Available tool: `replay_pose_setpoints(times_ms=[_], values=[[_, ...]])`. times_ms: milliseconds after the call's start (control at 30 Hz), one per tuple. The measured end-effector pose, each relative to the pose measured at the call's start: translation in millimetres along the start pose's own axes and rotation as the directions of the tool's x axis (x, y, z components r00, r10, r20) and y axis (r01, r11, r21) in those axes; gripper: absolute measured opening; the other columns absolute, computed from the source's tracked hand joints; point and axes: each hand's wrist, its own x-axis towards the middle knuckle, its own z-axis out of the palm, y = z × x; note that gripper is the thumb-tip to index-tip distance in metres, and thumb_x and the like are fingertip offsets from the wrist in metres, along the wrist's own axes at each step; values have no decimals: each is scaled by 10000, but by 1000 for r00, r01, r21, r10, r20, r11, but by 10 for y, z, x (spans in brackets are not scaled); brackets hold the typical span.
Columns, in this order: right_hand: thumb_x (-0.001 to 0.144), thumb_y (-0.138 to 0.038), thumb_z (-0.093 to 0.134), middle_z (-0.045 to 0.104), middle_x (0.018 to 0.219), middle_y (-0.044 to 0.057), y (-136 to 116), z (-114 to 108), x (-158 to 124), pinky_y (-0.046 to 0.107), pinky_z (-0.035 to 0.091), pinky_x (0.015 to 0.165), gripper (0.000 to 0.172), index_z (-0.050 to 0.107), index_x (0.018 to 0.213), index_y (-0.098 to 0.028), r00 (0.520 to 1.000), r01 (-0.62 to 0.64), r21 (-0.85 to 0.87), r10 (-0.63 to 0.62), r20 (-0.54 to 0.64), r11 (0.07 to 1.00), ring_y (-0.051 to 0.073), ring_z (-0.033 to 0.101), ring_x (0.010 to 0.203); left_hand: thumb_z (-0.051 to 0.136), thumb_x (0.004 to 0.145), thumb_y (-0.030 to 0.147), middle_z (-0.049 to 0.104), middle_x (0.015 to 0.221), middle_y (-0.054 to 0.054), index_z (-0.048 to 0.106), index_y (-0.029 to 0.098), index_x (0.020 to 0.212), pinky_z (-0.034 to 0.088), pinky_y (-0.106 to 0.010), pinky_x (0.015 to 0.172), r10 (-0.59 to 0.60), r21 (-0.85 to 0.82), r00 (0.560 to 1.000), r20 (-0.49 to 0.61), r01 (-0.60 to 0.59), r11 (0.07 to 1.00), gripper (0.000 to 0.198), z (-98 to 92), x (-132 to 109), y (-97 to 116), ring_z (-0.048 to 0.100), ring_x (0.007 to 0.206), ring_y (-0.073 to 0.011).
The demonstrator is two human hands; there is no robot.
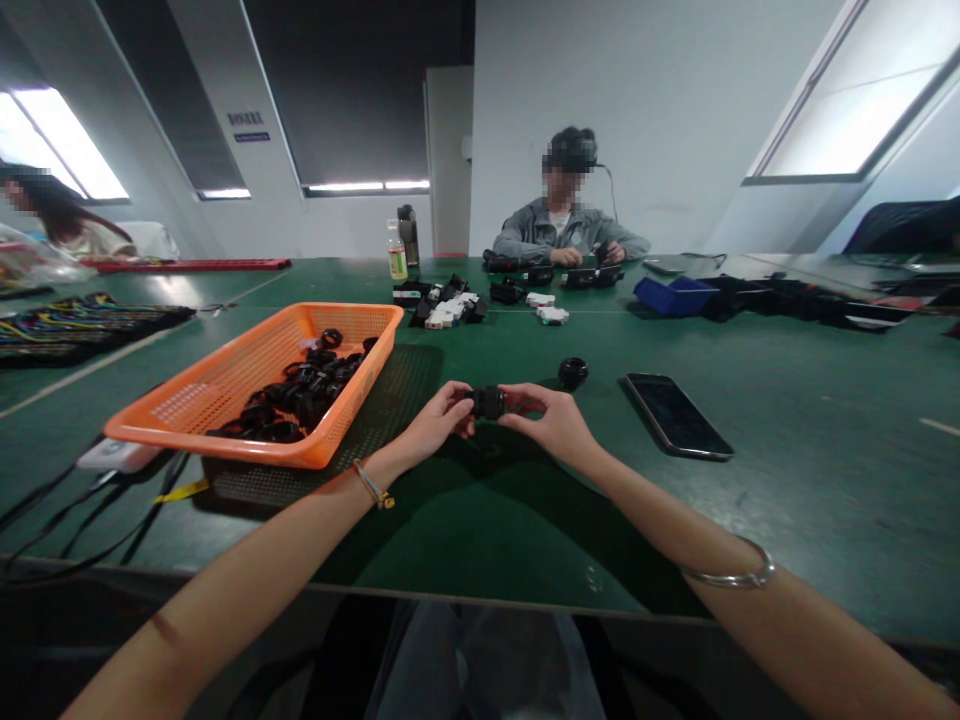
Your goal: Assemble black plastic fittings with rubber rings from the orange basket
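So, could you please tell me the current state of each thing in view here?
Black ring part: held between both hands.
Left hand: pinching one end.
Right hand: pinching the other end.
Orange basket: partly filled with black parts.
Phone: flat, screen dark.
Loose black ring: lying untouched.
Bottle: upright.

2 forearms stretch past the near edge of the tabletop (787, 500); left hand (435, 422) and right hand (553, 420) meet, fingertips pinched together.
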Motion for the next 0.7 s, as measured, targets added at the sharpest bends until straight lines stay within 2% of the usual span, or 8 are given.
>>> replay_pose_setpoints(times_ms=[333, 500, 700], values=[[638, -213, 688, 709, 869, 68, -15, -8, -9, 356, 534, 751, 405, 648, 1036, -152, 1000, 0, 7, 0, 28, 1000, 196, 655, 783, 534, 789, 344, 526, 561, 58, 424, 172, 931, 400, -205, 538, 11, 16, 1000, 16, -11, 1000, 249, -10, -3, -4, 517, 514, -79], [654, -202, 667, 686, 965, 84, -26, -5, -6, 338, 535, 730, 337, 659, 987, -157, 998, 57, -34, -58, -20, 998, 201, 637, 857, 537, 784, 360, 527, 557, 60, 417, 173, 924, 383, -197, 525, -5, 12, 1000, 21, 5, 1000, 263, -2, -4, 5, 516, 507, -75], [650, -204, 674, 686, 889, 76, -26, 0, -4, 342, 535, 737, 337, 648, 980, -144, 999, 50, -38, -50, -11, 998, 190, 640, 804, 537, 779, 360, 525, 560, 63, 416, 172, 919, 385, -195, 520, -1, 17, 1000, 26, 1, 1000, 264, 3, -3, 4, 517, 506, -73]])
